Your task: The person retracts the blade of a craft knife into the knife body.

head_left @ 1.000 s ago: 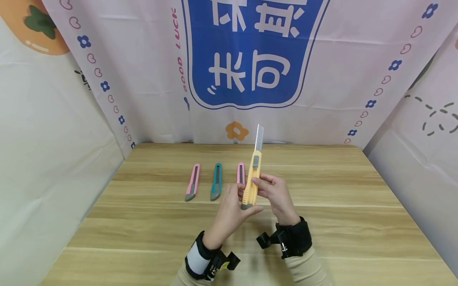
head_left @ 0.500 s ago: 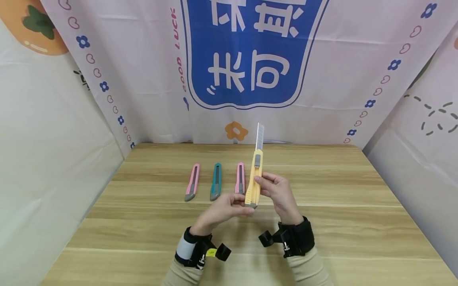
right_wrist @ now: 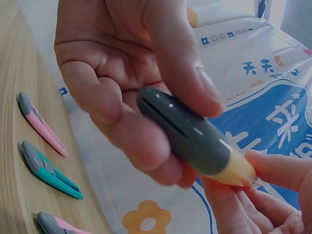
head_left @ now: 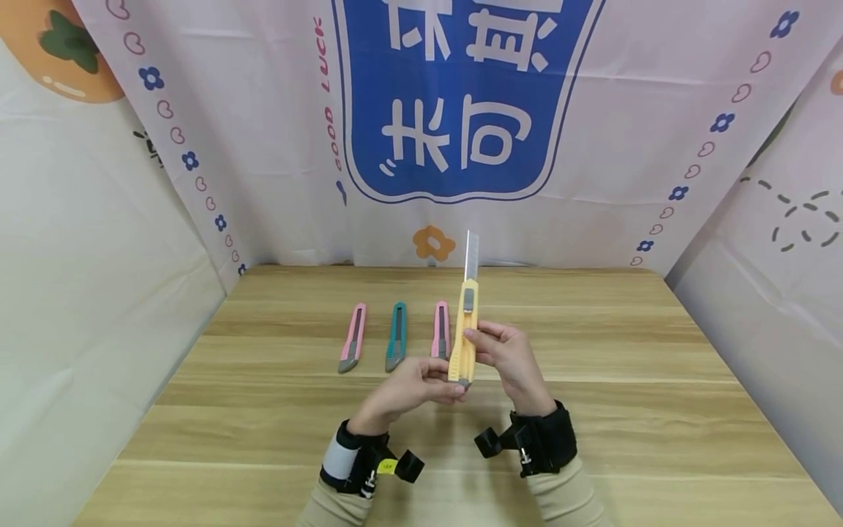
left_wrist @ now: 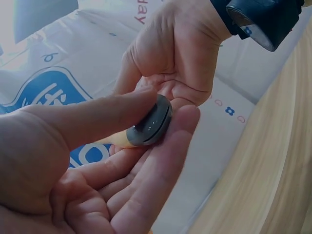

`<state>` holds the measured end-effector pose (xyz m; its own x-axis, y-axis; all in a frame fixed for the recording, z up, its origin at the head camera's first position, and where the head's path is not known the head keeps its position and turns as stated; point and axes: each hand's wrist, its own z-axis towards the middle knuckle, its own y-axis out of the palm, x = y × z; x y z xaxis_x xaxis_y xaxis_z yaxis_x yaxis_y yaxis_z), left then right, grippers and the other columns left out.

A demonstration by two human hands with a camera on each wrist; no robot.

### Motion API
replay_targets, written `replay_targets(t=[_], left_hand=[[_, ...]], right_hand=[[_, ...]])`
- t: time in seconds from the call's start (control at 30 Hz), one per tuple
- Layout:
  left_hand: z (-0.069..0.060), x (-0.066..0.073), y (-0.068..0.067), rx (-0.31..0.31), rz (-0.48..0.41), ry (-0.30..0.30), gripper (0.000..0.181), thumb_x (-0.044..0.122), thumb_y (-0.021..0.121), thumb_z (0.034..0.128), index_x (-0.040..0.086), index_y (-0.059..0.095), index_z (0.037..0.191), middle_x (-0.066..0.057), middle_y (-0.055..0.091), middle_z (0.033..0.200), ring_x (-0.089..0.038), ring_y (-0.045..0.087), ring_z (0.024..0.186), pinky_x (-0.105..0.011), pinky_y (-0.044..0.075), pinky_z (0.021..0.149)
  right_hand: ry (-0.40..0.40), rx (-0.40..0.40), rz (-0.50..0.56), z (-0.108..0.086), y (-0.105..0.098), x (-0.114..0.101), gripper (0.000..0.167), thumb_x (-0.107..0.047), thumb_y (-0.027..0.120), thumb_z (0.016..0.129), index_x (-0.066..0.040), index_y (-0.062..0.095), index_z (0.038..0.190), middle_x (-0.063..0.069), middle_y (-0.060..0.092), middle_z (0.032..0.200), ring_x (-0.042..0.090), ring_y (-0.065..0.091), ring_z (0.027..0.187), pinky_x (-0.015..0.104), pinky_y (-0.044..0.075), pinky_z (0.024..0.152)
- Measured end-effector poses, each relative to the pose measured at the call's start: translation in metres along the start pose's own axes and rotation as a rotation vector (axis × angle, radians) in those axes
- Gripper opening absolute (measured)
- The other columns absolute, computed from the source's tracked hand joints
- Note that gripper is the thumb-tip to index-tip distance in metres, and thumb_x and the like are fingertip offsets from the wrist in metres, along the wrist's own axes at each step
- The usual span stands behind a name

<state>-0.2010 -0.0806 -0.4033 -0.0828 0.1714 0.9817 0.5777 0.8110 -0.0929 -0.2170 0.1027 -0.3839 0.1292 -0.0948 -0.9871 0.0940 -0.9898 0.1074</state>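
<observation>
A yellow box cutter (head_left: 463, 348) is held up above the table, its segmented blade (head_left: 471, 256) far out and pointing away from me. My right hand (head_left: 514, 359) grips the middle of its body, thumb on the near face. At the grey end cap (left_wrist: 155, 122), my left hand (head_left: 408, 388) pinches between thumb and fingers. The right wrist view shows that cap (right_wrist: 190, 134) still joined to the yellow body. Left of the hands lie a pink box cutter (head_left: 440, 329), a teal box cutter (head_left: 396, 337) and another pink box cutter (head_left: 353, 338), in a row.
The wooden table (head_left: 626, 410) reaches back to a printed cloth (head_left: 290, 146) hanging behind it. More pale cloth (head_left: 85, 293) hangs along the left side, and likewise on the right. Each wrist wears a black camera strap (head_left: 543, 439).
My left hand has drawn down and left, its thumb shifting from below the cutter's end onto the cap. The right hand keeps its grip; the cutter has shifted only slightly.
</observation>
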Motion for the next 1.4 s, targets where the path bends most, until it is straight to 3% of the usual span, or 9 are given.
replay_targets(t=[0.2, 0.37, 0.67, 1.03, 1.23, 1.4], left_hand=[[0.001, 0.0, 0.003, 0.038, -0.033, -0.034, 0.029, 0.007, 0.068, 0.0876, -0.006, 0.063, 0.113, -0.022, 0.073, 0.103, -0.01, 0.072, 0.083, -0.036, 0.06, 0.087], [0.003, -0.003, 0.009, 0.065, -0.009, -0.077, 0.03, 0.011, 0.073, 0.0845, -0.001, 0.064, 0.11, -0.015, 0.074, 0.099, -0.01, 0.071, 0.083, -0.028, 0.058, 0.085], [0.008, -0.008, 0.016, 0.058, -0.002, -0.069, 0.028, 0.002, 0.071, 0.0837, -0.009, 0.062, 0.108, -0.025, 0.071, 0.098, -0.01, 0.07, 0.078, -0.03, 0.061, 0.08], [0.011, -0.013, 0.014, -0.015, 0.086, -0.096, 0.024, 0.004, 0.073, 0.0821, -0.006, 0.065, 0.103, -0.021, 0.074, 0.093, -0.01, 0.07, 0.075, -0.024, 0.058, 0.073], [0.012, -0.013, 0.018, -0.048, 0.112, -0.105, 0.024, 0.003, 0.074, 0.0805, -0.005, 0.065, 0.101, -0.021, 0.073, 0.091, -0.005, 0.066, 0.069, -0.02, 0.056, 0.07], [0.013, -0.014, 0.019, -0.076, 0.111, -0.095, 0.024, 0.0, 0.074, 0.0795, -0.007, 0.065, 0.101, -0.024, 0.072, 0.092, -0.004, 0.065, 0.067, -0.02, 0.056, 0.069]], right_hand=[[0.003, 0.005, -0.024, 0.0, -0.001, 0.0, 0.039, -0.01, 0.062, 0.093, 0.01, 0.056, 0.126, -0.006, 0.073, 0.088, 0.003, 0.07, 0.075, 0.02, 0.059, 0.072], [0.009, 0.044, -0.036, 0.002, -0.001, 0.001, 0.041, -0.02, 0.062, 0.094, 0.007, 0.059, 0.124, 0.001, 0.073, 0.1, 0.004, 0.07, 0.079, 0.021, 0.059, 0.075], [-0.008, 0.103, -0.008, 0.009, -0.004, 0.003, 0.044, -0.028, 0.061, 0.095, 0.008, 0.06, 0.121, -0.002, 0.074, 0.091, 0.006, 0.07, 0.081, 0.022, 0.059, 0.078], [-0.035, 0.08, 0.058, 0.012, -0.008, 0.005, 0.044, -0.027, 0.056, 0.098, 0.012, 0.058, 0.119, -0.006, 0.077, 0.082, 0.006, 0.072, 0.076, 0.022, 0.06, 0.073], [-0.019, 0.12, 0.085, 0.011, -0.005, 0.007, 0.034, -0.028, 0.058, 0.097, 0.003, 0.068, 0.102, -0.005, 0.075, 0.072, 0.01, 0.073, 0.07, 0.024, 0.061, 0.068], [0.008, 0.147, 0.08, 0.01, -0.003, 0.007, 0.041, -0.033, 0.059, 0.096, 0.006, 0.066, 0.107, -0.001, 0.076, 0.073, 0.013, 0.074, 0.07, 0.026, 0.061, 0.067]])
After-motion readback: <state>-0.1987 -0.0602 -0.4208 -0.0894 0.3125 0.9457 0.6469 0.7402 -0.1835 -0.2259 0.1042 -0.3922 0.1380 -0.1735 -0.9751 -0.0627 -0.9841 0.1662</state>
